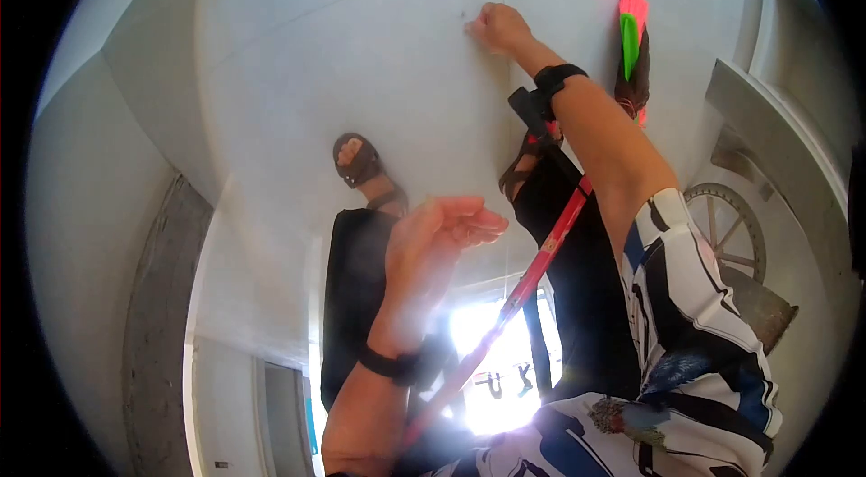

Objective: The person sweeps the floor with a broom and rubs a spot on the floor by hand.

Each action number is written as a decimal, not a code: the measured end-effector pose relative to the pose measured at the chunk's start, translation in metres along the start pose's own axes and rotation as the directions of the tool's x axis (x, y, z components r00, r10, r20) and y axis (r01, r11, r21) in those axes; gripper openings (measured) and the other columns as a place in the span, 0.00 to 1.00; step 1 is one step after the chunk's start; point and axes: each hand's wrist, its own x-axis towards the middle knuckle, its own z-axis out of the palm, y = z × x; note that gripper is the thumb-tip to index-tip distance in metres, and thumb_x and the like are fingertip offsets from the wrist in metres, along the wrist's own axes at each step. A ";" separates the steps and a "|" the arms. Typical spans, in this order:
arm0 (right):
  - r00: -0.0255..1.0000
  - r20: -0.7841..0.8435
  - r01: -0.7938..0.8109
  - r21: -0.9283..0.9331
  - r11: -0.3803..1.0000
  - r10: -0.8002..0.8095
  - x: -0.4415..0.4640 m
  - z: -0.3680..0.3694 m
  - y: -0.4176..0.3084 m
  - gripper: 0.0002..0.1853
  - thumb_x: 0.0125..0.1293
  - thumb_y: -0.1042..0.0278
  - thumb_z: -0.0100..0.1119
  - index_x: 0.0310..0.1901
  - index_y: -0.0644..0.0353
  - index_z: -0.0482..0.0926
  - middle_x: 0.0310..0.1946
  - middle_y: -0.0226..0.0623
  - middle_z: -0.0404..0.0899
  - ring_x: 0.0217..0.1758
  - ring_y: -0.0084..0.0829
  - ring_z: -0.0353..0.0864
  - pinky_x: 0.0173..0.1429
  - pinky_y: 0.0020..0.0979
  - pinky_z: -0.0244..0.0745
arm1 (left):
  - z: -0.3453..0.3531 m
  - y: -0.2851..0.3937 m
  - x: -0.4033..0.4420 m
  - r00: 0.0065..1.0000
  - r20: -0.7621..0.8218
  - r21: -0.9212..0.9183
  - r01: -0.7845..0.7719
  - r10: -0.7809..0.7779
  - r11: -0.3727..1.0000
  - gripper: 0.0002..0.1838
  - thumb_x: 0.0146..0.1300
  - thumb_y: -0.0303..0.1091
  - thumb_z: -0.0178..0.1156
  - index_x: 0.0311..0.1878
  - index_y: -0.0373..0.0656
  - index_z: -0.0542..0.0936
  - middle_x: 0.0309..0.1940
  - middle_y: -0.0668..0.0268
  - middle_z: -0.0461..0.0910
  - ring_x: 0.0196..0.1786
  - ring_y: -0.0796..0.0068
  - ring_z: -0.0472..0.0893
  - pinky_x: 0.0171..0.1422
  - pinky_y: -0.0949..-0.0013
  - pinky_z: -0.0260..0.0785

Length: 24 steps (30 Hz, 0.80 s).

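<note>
My right hand [499,28] reaches down to the pale floor, its fingers pinched together beside a small dark speck [464,15]. Whatever those fingers may hold is too small to make out. Over my left leg, my left hand [431,238] hangs loosely with bent fingers, and no object shows in it. A red pole [550,247] slants across from my left forearm to my right leg, with a black part [532,107] near its upper end by my right wrist. Black bands circle both wrists.
A brush-like thing with pink bristles and a green piece [630,44] lies on the floor to the right. Beyond my right arm are a spoked wheel [726,229] and a pale ledge [776,130]. Walls stand left; bright light shines between my legs.
</note>
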 end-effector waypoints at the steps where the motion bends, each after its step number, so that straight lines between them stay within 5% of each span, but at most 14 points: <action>1: 1.000 -0.001 0.000 0.001 1.000 0.000 -0.004 -0.005 -0.008 0.20 0.56 0.51 0.56 0.33 0.63 0.77 0.31 0.46 0.79 0.40 0.47 0.77 0.44 0.41 0.72 | 0.000 0.000 0.000 1.000 -0.002 0.004 0.004 -0.004 1.000 0.24 0.72 0.42 0.33 0.48 0.33 0.75 0.40 0.51 0.80 0.46 0.57 0.80 0.54 0.57 0.71; 3: 0.994 0.059 -0.092 -0.018 0.996 0.093 -0.004 -0.006 -0.020 0.21 0.57 0.54 0.53 0.41 0.66 0.78 0.41 0.50 0.78 0.48 0.47 0.76 0.51 0.43 0.72 | -0.002 0.001 0.001 1.000 -0.011 0.011 0.011 -0.011 1.000 0.24 0.72 0.42 0.34 0.47 0.33 0.75 0.40 0.51 0.80 0.45 0.57 0.80 0.53 0.57 0.71; 6: 0.995 -0.080 -0.065 0.029 0.997 0.067 -0.001 0.001 -0.025 0.21 0.55 0.49 0.58 0.29 0.65 0.78 0.30 0.49 0.79 0.38 0.46 0.79 0.43 0.42 0.72 | 0.002 0.004 0.001 0.999 -0.029 0.020 0.019 -0.018 1.000 0.23 0.72 0.41 0.34 0.47 0.33 0.75 0.40 0.51 0.80 0.44 0.57 0.81 0.53 0.58 0.71; 8: 0.989 -0.090 -0.113 0.042 0.993 0.117 0.002 0.003 -0.027 0.21 0.55 0.51 0.58 0.29 0.66 0.78 0.30 0.50 0.79 0.38 0.47 0.79 0.43 0.42 0.73 | 0.005 0.007 0.001 0.997 -0.060 -0.001 0.057 -0.057 0.998 0.21 0.70 0.42 0.42 0.46 0.29 0.73 0.39 0.48 0.79 0.45 0.59 0.79 0.54 0.61 0.69; 18: 0.961 -0.123 -0.243 0.052 0.969 0.248 0.014 0.015 -0.033 0.12 0.55 0.64 0.51 0.30 0.66 0.77 0.32 0.54 0.79 0.41 0.49 0.78 0.44 0.43 0.73 | 0.005 0.010 0.002 0.985 -0.125 0.059 0.128 -0.120 0.990 0.20 0.69 0.40 0.42 0.45 0.30 0.75 0.37 0.50 0.80 0.43 0.62 0.80 0.53 0.64 0.69; 22: 0.963 -0.152 -0.204 0.142 0.969 0.225 0.012 0.023 -0.022 0.11 0.54 0.66 0.49 0.28 0.66 0.76 0.30 0.53 0.78 0.40 0.50 0.78 0.43 0.44 0.73 | 0.002 0.009 0.002 0.990 -0.106 0.071 0.101 -0.093 0.992 0.20 0.70 0.40 0.41 0.45 0.31 0.75 0.38 0.51 0.80 0.43 0.61 0.81 0.52 0.62 0.71; 24: 0.959 -0.267 -0.073 0.081 0.994 0.092 0.011 0.026 -0.017 0.11 0.54 0.65 0.50 0.26 0.65 0.75 0.26 0.49 0.78 0.32 0.47 0.79 0.36 0.42 0.73 | -0.001 0.007 0.003 0.993 -0.090 0.088 0.080 -0.072 0.993 0.20 0.70 0.40 0.40 0.46 0.32 0.76 0.38 0.52 0.80 0.43 0.60 0.81 0.51 0.60 0.72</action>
